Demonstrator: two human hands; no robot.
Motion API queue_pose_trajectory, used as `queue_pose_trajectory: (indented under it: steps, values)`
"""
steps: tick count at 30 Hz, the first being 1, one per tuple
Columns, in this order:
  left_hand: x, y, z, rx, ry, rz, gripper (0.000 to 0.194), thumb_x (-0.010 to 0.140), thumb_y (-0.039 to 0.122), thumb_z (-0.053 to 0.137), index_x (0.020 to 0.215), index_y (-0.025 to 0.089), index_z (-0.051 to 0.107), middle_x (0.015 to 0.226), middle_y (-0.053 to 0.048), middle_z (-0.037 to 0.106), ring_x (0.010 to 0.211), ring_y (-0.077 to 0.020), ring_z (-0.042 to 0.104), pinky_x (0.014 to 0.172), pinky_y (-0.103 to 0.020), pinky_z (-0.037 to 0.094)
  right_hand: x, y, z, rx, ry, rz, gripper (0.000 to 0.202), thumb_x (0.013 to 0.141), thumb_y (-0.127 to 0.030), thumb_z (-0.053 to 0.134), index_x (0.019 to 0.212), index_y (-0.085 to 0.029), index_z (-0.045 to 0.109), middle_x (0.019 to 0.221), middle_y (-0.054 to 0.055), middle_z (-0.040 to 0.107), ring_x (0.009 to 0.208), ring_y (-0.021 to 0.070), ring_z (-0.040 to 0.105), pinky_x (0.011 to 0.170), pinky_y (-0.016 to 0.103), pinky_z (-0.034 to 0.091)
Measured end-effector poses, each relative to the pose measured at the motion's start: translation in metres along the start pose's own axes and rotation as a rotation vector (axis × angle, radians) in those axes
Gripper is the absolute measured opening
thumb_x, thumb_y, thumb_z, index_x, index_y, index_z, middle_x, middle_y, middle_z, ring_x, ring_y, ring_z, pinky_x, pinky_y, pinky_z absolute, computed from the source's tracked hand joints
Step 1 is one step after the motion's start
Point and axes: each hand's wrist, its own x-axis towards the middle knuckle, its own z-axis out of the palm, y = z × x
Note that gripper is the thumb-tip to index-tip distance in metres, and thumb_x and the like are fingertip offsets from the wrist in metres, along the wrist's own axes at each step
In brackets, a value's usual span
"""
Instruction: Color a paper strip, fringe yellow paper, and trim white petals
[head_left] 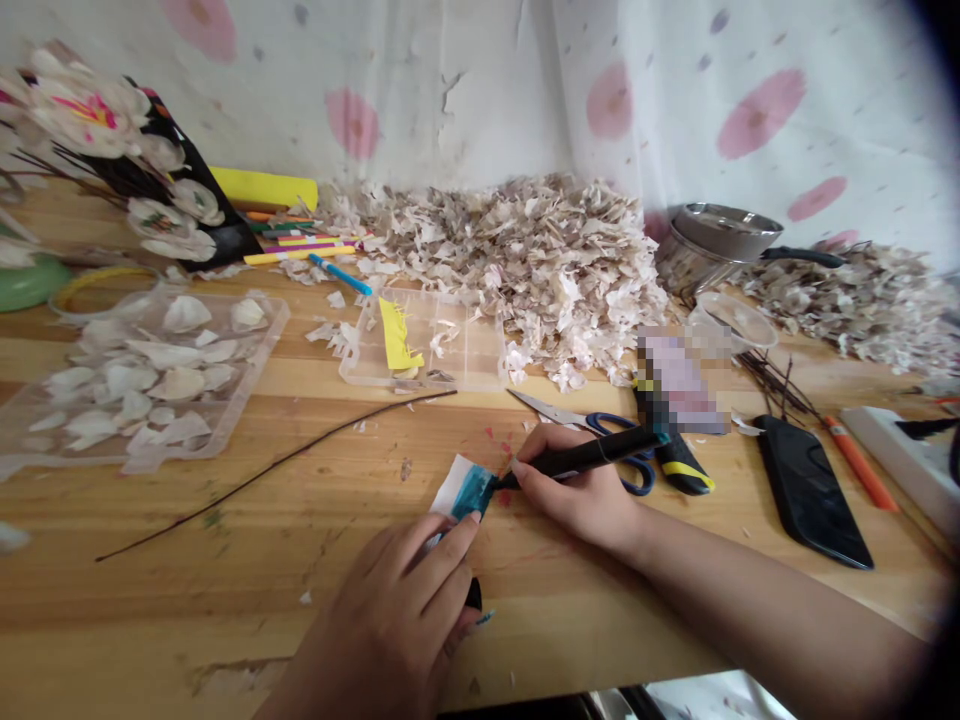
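My right hand point(577, 495) grips a black marker pen point(592, 456) with a teal end, its tip against a small white paper piece point(450, 485). A teal band point(472, 488) covers that paper's right part. My left hand point(409, 590) presses the paper to the wooden table, index and middle fingertips on its lower edge. Under the left fingers a black pen cap point(474, 594) shows partly, with a teal bit beside it; the curled fingers below are mostly hidden. Blue-handled scissors point(555, 408) lie just behind my right hand.
A thin dark stem point(277, 460) lies across the table. Left is a clear tray point(255, 370) of white petals; behind, a divided box point(484, 350) holds fringed yellow paper point(395, 335). Dried petals point(525, 260) are heaped at the back. A black phone-like object point(814, 490) lies right.
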Motion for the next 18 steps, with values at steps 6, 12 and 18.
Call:
queue_pose_trajectory:
  steps: [6, 12, 18]
  values:
    - [0.0005, 0.0, -0.0002, 0.005, 0.012, 0.0, 0.037, 0.097, 0.025, 0.035, 0.094, 0.016, 0.07, 0.109, -0.003, 0.072, 0.095, -0.0228, 0.062, 0.076, -0.036, 0.053, 0.0009, 0.0037, -0.0003, 0.063, 0.098, 0.077, 0.017, 0.076, -0.027, 0.061, 0.064, -0.018, 0.053, 0.052, -0.003, 0.05, 0.048, 0.0098, 0.044, 0.045, 0.022, 0.036]
    - [0.0003, -0.0007, 0.0001, -0.001, 0.009, 0.005, 0.037, 0.097, 0.023, 0.034, 0.089, 0.017, 0.07, 0.11, -0.003, 0.072, 0.097, -0.0231, 0.062, 0.077, -0.036, 0.053, -0.002, -0.0021, 0.0022, 0.042, -0.096, -0.04, 0.014, 0.077, -0.025, 0.062, 0.067, -0.017, 0.057, 0.056, -0.001, 0.055, 0.05, 0.0094, 0.045, 0.045, 0.021, 0.037]
    - [0.0018, -0.0009, 0.0, -0.011, 0.013, -0.009, 0.036, 0.097, 0.023, 0.035, 0.09, 0.017, 0.07, 0.109, -0.003, 0.072, 0.095, -0.0227, 0.062, 0.077, -0.036, 0.053, 0.0012, 0.003, 0.0043, 0.015, 0.029, 0.039, 0.016, 0.078, -0.025, 0.061, 0.066, -0.017, 0.054, 0.054, -0.004, 0.049, 0.048, 0.0084, 0.042, 0.044, 0.019, 0.036]
